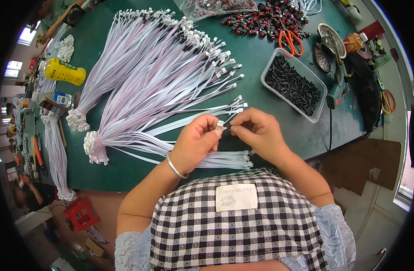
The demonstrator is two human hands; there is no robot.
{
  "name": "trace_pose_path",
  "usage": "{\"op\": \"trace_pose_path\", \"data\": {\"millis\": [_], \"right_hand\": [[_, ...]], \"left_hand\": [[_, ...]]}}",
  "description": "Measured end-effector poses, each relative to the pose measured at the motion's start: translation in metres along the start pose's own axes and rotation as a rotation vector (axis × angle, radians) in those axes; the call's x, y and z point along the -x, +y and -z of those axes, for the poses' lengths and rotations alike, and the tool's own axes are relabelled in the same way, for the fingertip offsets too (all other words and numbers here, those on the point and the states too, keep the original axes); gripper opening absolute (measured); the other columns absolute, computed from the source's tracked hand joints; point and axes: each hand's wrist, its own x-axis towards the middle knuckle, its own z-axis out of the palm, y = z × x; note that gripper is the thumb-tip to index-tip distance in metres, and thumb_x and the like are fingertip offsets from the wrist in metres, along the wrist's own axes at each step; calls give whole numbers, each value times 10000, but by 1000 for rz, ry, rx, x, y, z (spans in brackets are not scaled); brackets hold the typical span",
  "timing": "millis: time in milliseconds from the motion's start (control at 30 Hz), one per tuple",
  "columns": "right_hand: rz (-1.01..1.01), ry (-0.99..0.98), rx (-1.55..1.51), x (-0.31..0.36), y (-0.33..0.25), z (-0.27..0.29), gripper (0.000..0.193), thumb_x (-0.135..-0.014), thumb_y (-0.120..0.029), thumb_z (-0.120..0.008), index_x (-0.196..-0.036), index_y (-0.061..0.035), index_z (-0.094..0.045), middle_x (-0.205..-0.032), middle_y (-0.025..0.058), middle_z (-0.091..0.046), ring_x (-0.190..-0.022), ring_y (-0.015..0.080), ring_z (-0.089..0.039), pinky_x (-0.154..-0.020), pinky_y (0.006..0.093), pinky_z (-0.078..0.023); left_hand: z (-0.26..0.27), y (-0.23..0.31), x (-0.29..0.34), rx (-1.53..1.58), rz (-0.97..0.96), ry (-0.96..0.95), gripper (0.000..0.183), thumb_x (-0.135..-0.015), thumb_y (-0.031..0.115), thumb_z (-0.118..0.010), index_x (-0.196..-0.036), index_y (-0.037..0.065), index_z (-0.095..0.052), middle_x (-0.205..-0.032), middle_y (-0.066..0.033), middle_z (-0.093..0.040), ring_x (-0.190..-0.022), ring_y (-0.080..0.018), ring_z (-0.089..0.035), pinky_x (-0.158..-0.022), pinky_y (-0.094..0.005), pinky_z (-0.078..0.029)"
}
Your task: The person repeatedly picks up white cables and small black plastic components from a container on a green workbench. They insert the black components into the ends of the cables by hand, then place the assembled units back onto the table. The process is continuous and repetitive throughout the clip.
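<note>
Near the table's front edge, my left hand (199, 141) pinches a small white plug connector (220, 124) between thumb and fingers. My right hand (259, 132) is closed in a pinch just beside the connector, its fingertips by a thin wire end; what they grip is too small to make out. Bundles of flat white ribbon cables (146, 86) fan out beyond my left hand, with small white connectors at their ends. Another row of loose cables (225, 160) lies under my wrists. To the right stands a clear plastic tub (316, 118) holding many short black sleeves (292, 83).
Orange-handled scissors (290, 43) lie beside a heap of red and black parts (265, 20). A hot-air or soldering tool (337, 90) with a cord rests at the right edge, near metal dishes (322, 58). A yellow bottle (64, 72) lies at the left.
</note>
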Motion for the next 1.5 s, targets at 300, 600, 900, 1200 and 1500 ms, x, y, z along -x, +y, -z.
{"op": "trace_pose_path", "data": {"millis": [300,600,900,1200,1500], "right_hand": [[-85,-98,-80,-1,3,7,65,-818,-23,-630,-874,3,-612,-803,12,-628,-706,51,-569,-622,210,-465],[-74,-107,-157,1,4,5,68,-824,-24,-627,-883,3,-607,-817,8,-627,-723,50,-564,-643,204,-466],[-104,-142,-136,-1,4,6,83,-825,-32,-635,-899,1,-619,-827,-2,-619,-738,50,-560,-657,207,-468],[-269,-228,-227,-2,-3,6,88,-813,-49,-648,-889,-9,-630,-798,-18,-595,-700,30,-520,-600,195,-427],[-142,-84,-49,-10,-3,7,108,-765,-28,-637,-868,-8,-663,-738,0,-602,-652,37,-514,-569,203,-412]], "left_hand": [[-3,-1,2,-95,-24,-2,86,-901,98,-548,-964,44,-524,-793,6,-525,-636,-51,-473,-585,-183,-386],[0,-2,2,-102,-4,-6,93,-903,97,-552,-974,44,-525,-808,5,-525,-641,-52,-482,-598,-183,-399],[-3,4,10,-483,-149,7,199,-861,51,-608,-1045,10,-541,-908,-30,-574,-757,-92,-581,-684,-231,-481],[-5,10,21,-703,-298,106,306,-800,-16,-623,-1098,23,-564,-851,-77,-627,-738,-144,-618,-701,-254,-495],[-13,25,-3,-1175,-822,148,393,-726,-24,-690,-1094,77,-597,-772,-84,-657,-675,-223,-639,-611,-301,-498]]}}
